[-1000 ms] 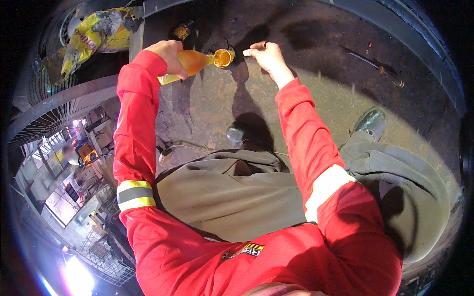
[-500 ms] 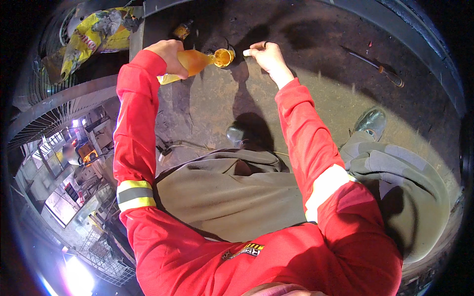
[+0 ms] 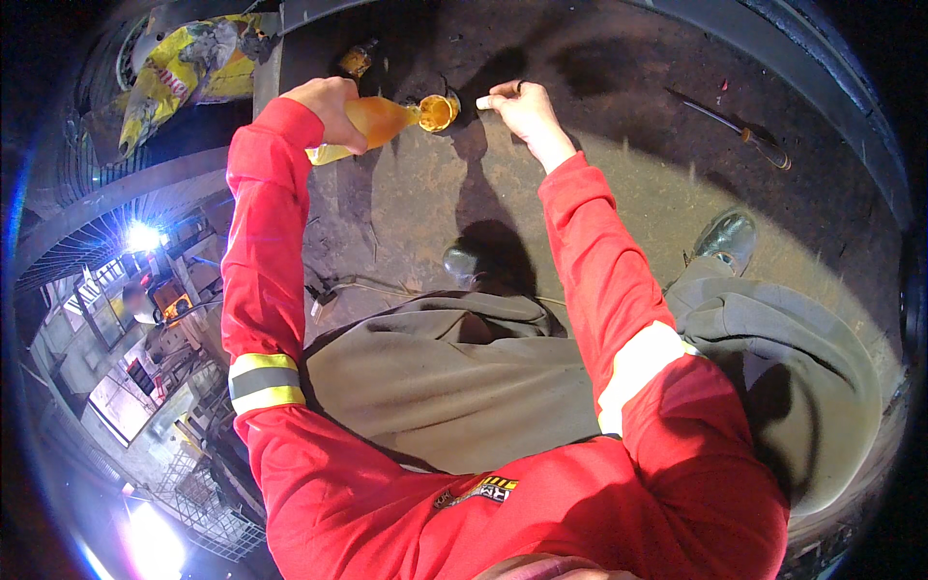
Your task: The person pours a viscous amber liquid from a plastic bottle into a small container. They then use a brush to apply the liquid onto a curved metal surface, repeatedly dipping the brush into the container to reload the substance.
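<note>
My left hand is wrapped round a clear bottle of orange-yellow liquid. The bottle lies tilted well over, its neck pointing right and meeting the rim of a small round yellow container. Whether liquid is running out is too small to make out. To the right of that container, my right hand pinches a small white cap between thumb and fingers. Just beyond my left hand stands a small dark amber container.
A screwdriver lies on the dirty floor at the right. Crumpled yellow packaging lies at the far left. My boots are close by. A cable runs along the floor. A workshop with a person spreads at the left.
A bright bluish-white light has flared up in the workshop at the left. My hands and the bottle have hardly moved.
</note>
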Tool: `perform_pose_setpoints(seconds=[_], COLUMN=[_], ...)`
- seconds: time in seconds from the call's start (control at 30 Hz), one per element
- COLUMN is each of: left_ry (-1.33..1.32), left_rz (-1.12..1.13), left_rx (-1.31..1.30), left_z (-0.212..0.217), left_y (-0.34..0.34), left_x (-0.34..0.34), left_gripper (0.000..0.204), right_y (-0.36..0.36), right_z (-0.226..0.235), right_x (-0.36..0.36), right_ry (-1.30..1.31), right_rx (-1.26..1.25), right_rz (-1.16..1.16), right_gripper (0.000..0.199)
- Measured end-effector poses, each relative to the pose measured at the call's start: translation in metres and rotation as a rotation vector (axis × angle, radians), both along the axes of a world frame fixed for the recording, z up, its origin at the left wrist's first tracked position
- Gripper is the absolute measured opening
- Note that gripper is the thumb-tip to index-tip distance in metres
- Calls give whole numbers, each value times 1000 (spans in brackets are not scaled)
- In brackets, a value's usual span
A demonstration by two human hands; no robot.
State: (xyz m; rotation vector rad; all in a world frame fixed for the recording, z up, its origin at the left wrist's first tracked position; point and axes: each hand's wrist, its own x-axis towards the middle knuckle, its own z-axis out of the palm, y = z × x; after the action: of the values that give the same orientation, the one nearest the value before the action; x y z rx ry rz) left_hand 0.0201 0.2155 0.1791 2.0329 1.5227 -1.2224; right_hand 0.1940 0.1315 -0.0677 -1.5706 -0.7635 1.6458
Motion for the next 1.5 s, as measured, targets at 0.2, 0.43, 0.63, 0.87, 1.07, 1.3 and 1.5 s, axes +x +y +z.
perform_pose_setpoints(seconds=[0.2, 0.43, 0.63, 0.87, 1.07, 1.3, 1.5], left_ry=[1, -3, -10, 27, -3, -44, -35], left_rz=[8, 12, 9, 30, 1, -5, -23], left_rx=[9, 7, 22, 2, 29, 41, 61], left_z=[3, 2, 3, 11, 8, 8, 7], left_y=[-1, 0, -1, 1, 2, 2, 4], left_x=[3, 2, -1, 8, 1, -1, -4], left_gripper=[78, 76, 75, 75, 71, 69, 72], right_y=[0, -1, -1, 1, -1, -1, -1], right_z=[3, 6, 10, -1, -2, -1, -5], right_x=[3, 4, 3, 0, -3, -2, -4], right_ry=[-21, -27, -12, -19, -34, -30, -9], right_rx=[-10, -23, -51, -26, -6, -28, -34], right_rz=[34, 26, 27, 29, -9, -6, -10], right_gripper=[37, 34, 30, 33, 30, 29, 27])
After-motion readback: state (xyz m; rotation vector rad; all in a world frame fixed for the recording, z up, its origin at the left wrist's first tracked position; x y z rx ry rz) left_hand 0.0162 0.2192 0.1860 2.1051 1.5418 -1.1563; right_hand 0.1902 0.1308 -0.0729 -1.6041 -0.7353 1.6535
